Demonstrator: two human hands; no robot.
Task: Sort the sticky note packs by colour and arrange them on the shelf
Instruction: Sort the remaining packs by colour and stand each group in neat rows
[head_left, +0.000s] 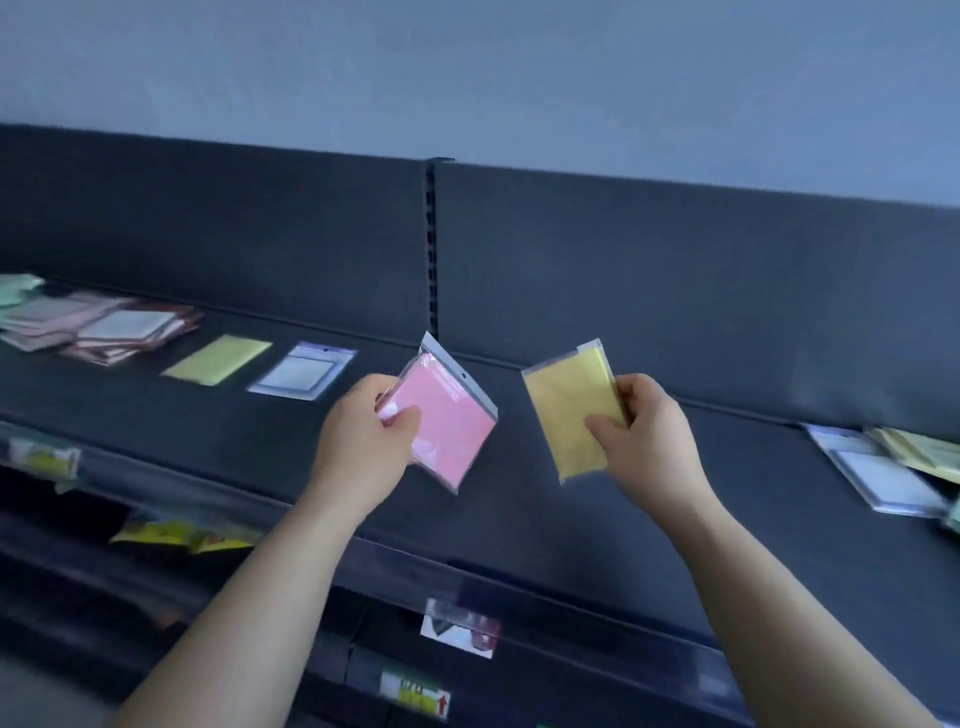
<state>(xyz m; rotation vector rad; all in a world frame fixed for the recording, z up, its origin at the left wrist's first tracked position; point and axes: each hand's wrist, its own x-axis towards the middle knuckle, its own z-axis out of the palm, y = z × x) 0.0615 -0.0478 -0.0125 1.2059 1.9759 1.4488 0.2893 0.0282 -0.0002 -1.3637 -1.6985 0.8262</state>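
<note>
My left hand (363, 441) grips a pink sticky note pack (445, 421) in clear wrap, held tilted above the dark shelf (519, 493). My right hand (649, 441) grips an orange-yellow pack (566, 410) by its right edge, also above the shelf. On the shelf to the left lie a yellow-green pack (218, 359) and a light blue pack (304, 370), side by side. Further left sits a pile of pink and reddish packs (104, 330), with green packs (15, 291) at the frame's edge.
At the right end of the shelf lies a mixed heap of blue (878, 475) and yellow-green packs (919, 452). A slotted upright (430, 234) divides the dark back panel. Price labels (415, 691) hang on the shelf's front rail; lower shelves hold yellow items (176, 535).
</note>
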